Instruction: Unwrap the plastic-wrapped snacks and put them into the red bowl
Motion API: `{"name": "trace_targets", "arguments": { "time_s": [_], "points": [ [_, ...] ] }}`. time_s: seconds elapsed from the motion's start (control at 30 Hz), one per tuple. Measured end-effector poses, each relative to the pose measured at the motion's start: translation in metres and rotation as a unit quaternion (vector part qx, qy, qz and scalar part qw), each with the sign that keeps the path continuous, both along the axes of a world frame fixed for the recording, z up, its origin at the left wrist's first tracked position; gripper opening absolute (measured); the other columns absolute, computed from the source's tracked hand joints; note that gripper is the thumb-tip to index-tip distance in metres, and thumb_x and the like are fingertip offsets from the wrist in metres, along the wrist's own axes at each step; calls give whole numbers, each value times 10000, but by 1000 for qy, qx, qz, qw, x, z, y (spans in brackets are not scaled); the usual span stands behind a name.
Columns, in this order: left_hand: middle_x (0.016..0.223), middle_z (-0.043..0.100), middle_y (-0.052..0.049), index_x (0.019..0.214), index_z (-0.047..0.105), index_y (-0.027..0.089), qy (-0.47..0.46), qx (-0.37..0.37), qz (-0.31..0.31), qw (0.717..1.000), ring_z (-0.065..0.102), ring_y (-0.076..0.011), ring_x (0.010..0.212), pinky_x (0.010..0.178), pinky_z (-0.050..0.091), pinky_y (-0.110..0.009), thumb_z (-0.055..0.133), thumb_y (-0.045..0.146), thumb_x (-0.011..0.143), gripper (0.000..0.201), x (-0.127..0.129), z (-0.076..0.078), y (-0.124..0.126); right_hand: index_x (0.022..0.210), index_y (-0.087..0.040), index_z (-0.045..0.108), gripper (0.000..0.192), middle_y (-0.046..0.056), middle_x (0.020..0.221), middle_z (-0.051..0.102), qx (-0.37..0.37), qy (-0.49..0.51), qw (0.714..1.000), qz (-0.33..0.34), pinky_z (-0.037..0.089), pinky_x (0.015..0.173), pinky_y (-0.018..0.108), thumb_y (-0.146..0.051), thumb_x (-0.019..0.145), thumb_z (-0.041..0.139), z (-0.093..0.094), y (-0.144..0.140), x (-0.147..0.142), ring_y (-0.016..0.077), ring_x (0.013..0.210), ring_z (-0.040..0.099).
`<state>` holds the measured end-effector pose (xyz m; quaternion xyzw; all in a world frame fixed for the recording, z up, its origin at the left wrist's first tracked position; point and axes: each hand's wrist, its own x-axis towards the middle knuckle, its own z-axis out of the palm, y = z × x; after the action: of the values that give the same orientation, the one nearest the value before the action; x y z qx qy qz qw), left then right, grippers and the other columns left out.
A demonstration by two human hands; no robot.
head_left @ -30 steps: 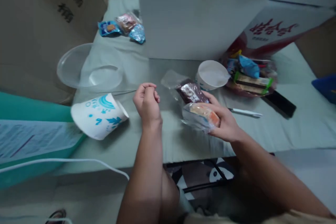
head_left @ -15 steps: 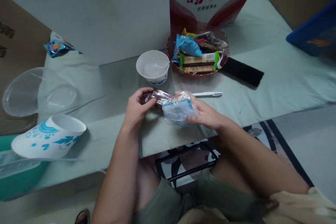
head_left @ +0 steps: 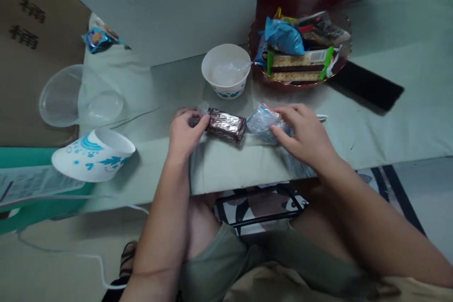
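My left hand (head_left: 184,133) pinches the end of a dark brown snack bar in clear wrap (head_left: 225,125), lying on the pale green tablecloth (head_left: 389,122). Just beside it, my right hand (head_left: 304,136) grasps a crinkly blue-and-clear plastic snack packet (head_left: 264,122), below the white paper bowl (head_left: 226,71).

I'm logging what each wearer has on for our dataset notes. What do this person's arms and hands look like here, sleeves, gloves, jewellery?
Both forearms are bare to the bottom edge of the picture, with no sleeves in view. The left hand and right hand have no gloves, and no rings, watch or bracelet show. Below the arms, olive-green shorts cover the lap.
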<state>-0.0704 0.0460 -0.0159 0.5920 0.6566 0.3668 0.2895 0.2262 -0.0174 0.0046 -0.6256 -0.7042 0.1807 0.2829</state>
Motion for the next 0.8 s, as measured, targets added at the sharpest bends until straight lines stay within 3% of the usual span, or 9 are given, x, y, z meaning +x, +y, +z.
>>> {"name": "trace_targets", "arguments": {
  "time_s": [0.07,0.17,0.27,0.37,0.47,0.57,0.67,0.73,0.8],
  "points": [
    [861,671,-63,673,600,196,-88,-10,-14,996,632,-213,902,902,503,-342,824,318,685,255,4,4,-4,1167,-236,670,340,133,1065,691,7,-14,1000,1,540,872,523,-397,886,568,-1,0,-2,329,982,663],
    [816,638,-13,726,498,219,-245,9,5,970,620,-161,795,787,522,-297,879,262,633,395,7,13,-8,1238,-241,632,426,114,1016,685,-20,-10,1000,14,553,808,498,-427,855,610,-6,-1,-6,306,887,659],
    [899,621,-11,852,520,243,-284,68,68,954,640,-178,880,841,544,-318,947,301,595,502,2,16,-5,1300,-226,595,516,122,1007,674,-35,-27,999,11,551,801,520,-464,844,625,-7,-2,-13,322,880,650],
    [1103,610,-47,1022,553,269,-289,104,122,944,633,-233,1087,946,532,-354,970,368,572,621,-9,12,1,1339,-214,573,532,165,1111,632,13,-63,998,-7,528,889,565,-430,855,611,1,-5,-23,368,1027,625],
    [1170,605,-91,1079,590,232,-245,48,167,954,607,-263,1158,1009,513,-395,890,475,661,569,-23,6,0,1318,-219,582,478,183,1233,578,92,-79,992,-22,489,964,573,-394,872,587,11,-5,-36,383,1158,574],
    [1097,618,-125,895,650,179,-60,-20,186,981,567,-318,1192,1089,459,-480,758,581,768,436,-32,6,-10,1237,-204,621,389,165,1204,613,142,-86,986,-3,453,988,550,-365,888,557,15,-1,-53,360,1146,576],
    [1096,599,-146,722,639,185,97,-4,184,978,501,-371,1255,1179,350,-553,752,619,764,451,-31,7,-21,1226,-182,635,361,152,1161,668,135,-101,985,45,407,1027,529,-317,912,519,16,6,-74,336,1139,583],
    [1036,601,-133,706,639,187,95,-2,140,986,528,-360,1197,1164,359,-560,781,573,748,414,-23,4,-24,1234,-184,638,349,138,1151,694,112,-115,984,77,359,1086,528,-285,932,494,16,10,-89,325,1172,573],
    [910,599,-85,746,637,190,42,-2,76,996,588,-296,1039,1081,439,-511,783,480,759,325,-13,0,-23,1177,-194,659,300,124,1121,707,86,-139,982,97,281,1162,532,-259,941,486,17,11,-101,314,1188,568]
  ]
}}
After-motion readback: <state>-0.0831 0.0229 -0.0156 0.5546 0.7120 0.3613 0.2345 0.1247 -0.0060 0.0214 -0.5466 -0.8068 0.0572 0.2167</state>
